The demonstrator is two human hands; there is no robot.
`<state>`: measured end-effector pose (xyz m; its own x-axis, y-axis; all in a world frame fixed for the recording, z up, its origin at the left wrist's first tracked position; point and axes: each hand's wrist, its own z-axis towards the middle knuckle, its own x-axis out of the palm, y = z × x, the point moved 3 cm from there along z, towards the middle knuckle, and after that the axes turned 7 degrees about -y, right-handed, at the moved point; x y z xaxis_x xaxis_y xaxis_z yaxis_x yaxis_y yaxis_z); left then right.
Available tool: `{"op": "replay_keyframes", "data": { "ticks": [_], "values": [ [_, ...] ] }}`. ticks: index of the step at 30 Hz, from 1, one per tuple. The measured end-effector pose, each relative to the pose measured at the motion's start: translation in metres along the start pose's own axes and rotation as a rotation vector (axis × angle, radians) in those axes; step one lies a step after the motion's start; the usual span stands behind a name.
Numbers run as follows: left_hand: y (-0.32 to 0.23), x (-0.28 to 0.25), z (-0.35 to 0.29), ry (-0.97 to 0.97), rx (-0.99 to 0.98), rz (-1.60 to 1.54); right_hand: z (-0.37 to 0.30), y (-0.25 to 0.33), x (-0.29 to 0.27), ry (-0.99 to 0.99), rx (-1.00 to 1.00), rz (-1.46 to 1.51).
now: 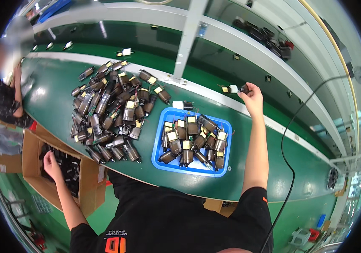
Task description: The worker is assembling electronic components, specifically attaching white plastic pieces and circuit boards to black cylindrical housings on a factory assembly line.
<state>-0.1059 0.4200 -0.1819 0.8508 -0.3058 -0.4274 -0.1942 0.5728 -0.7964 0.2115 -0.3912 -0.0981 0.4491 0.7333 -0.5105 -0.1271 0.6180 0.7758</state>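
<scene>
At the right, my right hand [252,98] reaches over the green belt beyond the bench edge, fingers closed on a small dark part with a white section and a yellow tag [232,89]. My left hand [52,166] is over an open cardboard box [91,185] of loose black parts [73,173]; its fingers are curled together, and what they may hold is hidden. Between my arms, a blue tray [155,157] carries several brown translucent parts [174,145] with yellow tags. A similar part with a white end [183,105] lies just behind the tray.
A large pile of brown translucent parts [104,105] covers the bench [146,168] left of the tray. More parts [124,52] sit on the belt. A metal post [184,46] rises behind the bench. A black cable [288,156] hangs at right. Another person [5,97] works at far left.
</scene>
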Motion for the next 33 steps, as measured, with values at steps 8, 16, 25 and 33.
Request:
{"op": "replay_keyframes", "data": {
  "ticks": [8, 16, 25, 33],
  "values": [
    [0.234, -0.033, -0.079, 0.935, -0.347, 0.777, -0.128, 0.164, 0.033, 0.897, -0.536, -0.021],
    [0.120, 0.033, -0.110, 0.961, -0.255, 0.649, 0.018, 0.027, 0.045, 0.353, -0.461, -0.764],
    [0.033, -0.006, -0.059, 1.033, -0.278, 0.755, 0.021, -0.004, 0.035, 0.443, -0.223, -0.874],
    [-0.174, -0.038, -0.021, 0.314, -0.143, -0.084, -0.016, 0.069, 0.010, 0.242, -0.020, 0.081]
  ]
}}
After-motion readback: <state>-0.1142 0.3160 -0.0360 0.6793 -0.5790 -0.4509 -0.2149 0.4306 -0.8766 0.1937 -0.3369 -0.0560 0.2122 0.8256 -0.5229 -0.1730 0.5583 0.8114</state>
